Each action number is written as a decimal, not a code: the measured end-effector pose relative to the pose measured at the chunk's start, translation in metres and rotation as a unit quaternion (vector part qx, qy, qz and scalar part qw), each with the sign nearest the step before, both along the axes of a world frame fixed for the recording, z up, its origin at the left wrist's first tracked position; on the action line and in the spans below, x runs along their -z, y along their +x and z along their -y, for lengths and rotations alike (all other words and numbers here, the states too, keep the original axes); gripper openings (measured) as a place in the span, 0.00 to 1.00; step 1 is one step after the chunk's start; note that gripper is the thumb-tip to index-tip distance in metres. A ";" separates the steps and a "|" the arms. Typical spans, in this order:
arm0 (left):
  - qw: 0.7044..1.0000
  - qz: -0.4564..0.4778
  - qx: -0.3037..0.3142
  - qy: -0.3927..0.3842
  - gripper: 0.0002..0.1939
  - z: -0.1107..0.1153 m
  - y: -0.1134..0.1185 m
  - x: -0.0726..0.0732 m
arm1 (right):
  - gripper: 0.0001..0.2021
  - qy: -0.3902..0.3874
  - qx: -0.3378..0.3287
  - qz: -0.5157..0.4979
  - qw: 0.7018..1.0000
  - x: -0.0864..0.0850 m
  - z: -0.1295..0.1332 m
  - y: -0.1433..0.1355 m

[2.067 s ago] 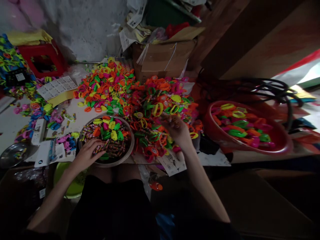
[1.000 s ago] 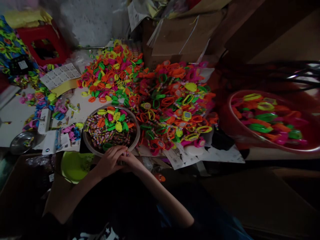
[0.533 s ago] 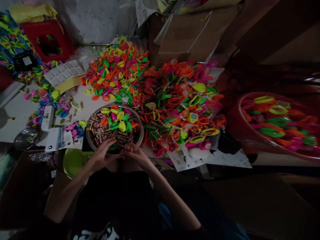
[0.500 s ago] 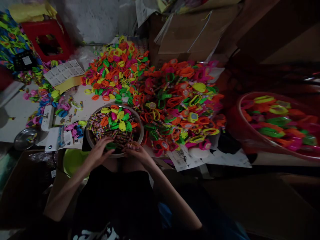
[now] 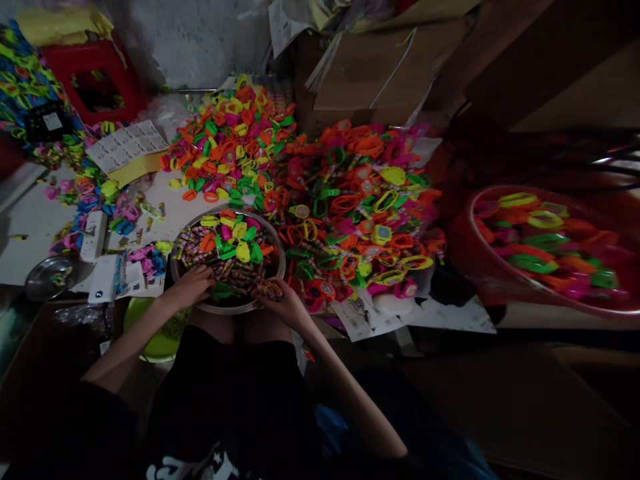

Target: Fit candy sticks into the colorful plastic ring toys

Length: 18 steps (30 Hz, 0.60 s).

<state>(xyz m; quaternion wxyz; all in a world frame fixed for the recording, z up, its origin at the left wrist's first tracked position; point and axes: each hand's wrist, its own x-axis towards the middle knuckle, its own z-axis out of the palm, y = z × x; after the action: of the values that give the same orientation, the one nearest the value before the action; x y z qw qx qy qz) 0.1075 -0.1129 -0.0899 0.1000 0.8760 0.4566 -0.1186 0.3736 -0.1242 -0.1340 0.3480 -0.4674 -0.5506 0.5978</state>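
Observation:
A round metal bowl (image 5: 281, 263) sits at the table edge above my lap. It holds many small patterned sticks (image 5: 239, 270), with bright plastic toy watch pieces (image 5: 240, 233) heaped on top at the back. My left hand (image 5: 194, 285) reaches over the bowl's left rim, its fingers lying stretched out on the sticks near a green piece (image 5: 221, 291). At the right front rim, my right hand (image 5: 283, 301) is closed around a bunch of patterned sticks (image 5: 269, 289). The sticks' exact kind is too dark and small to make out.
Heaps of colourful toy watches (image 5: 360, 213) cover the table behind and right of the bowl. A red tub (image 5: 473, 227) of watches stands at right. On the left are a power strip (image 5: 93, 237), a small metal dish (image 5: 37, 283) and a red stool (image 5: 123, 83). A green basin (image 5: 163, 347) sits below.
My left hand has moved left and lowered its fingers onto the sticks. My right hand has shifted slightly right, away from the left, with the bunch of sticks still in it.

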 end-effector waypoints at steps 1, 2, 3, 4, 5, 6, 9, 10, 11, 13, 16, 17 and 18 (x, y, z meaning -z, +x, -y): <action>1.000 0.025 0.001 0.002 0.06 0.001 0.003 -0.005 | 0.21 0.012 -0.002 0.011 1.000 0.001 0.001 0.000; 0.998 0.054 -0.002 0.010 0.06 0.004 0.007 -0.011 | 0.21 0.021 -0.010 0.018 1.000 0.003 0.002 -0.001; 0.996 0.087 -0.007 0.021 0.07 0.007 0.012 -0.016 | 0.20 0.028 -0.018 0.022 0.999 0.003 0.004 -0.002; 0.992 0.121 -0.014 0.031 0.06 0.011 0.016 -0.021 | 0.20 0.035 -0.025 0.024 0.999 0.003 0.005 -0.003; 0.987 0.157 -0.024 0.034 0.06 0.015 0.021 -0.026 | 0.20 0.043 -0.030 0.022 0.998 0.002 0.006 -0.004; 0.980 0.193 -0.038 0.027 0.05 0.019 0.027 -0.030 | 0.20 0.050 -0.033 0.019 0.998 0.000 0.008 -0.006; 0.954 0.287 -0.085 -0.019 0.06 0.030 0.042 -0.040 | 0.19 0.081 -0.042 0.016 0.996 -0.012 0.010 -0.010; 0.946 0.309 -0.095 -0.030 0.07 0.033 0.046 -0.042 | 0.17 0.099 -0.043 0.014 0.994 -0.017 0.011 -0.012; 0.941 0.322 -0.098 -0.035 0.09 0.035 0.050 -0.044 | 0.16 0.123 -0.043 0.013 0.991 -0.021 0.012 -0.012; 0.941 0.325 -0.092 -0.030 0.11 0.039 0.056 -0.047 | 0.13 0.179 -0.043 0.013 0.983 -0.030 0.013 -0.011; 0.955 0.289 -0.065 0.012 0.12 0.042 0.060 -0.050 | 0.12 0.229 -0.044 0.037 0.972 -0.042 0.016 -0.007; 0.959 0.276 -0.054 0.034 0.12 0.042 0.061 -0.051 | 0.12 0.228 -0.044 0.054 0.971 -0.046 0.017 -0.005; 0.961 0.265 -0.042 0.059 0.13 0.043 0.062 -0.052 | 0.12 0.224 -0.042 0.072 0.971 -0.049 0.019 -0.002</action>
<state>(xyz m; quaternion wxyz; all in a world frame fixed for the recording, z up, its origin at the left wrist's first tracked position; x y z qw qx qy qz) 0.1695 -0.1557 -0.0383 0.1707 0.8603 0.4566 0.1493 0.3714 -0.1433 -0.0847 0.3774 -0.3960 -0.7132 0.4383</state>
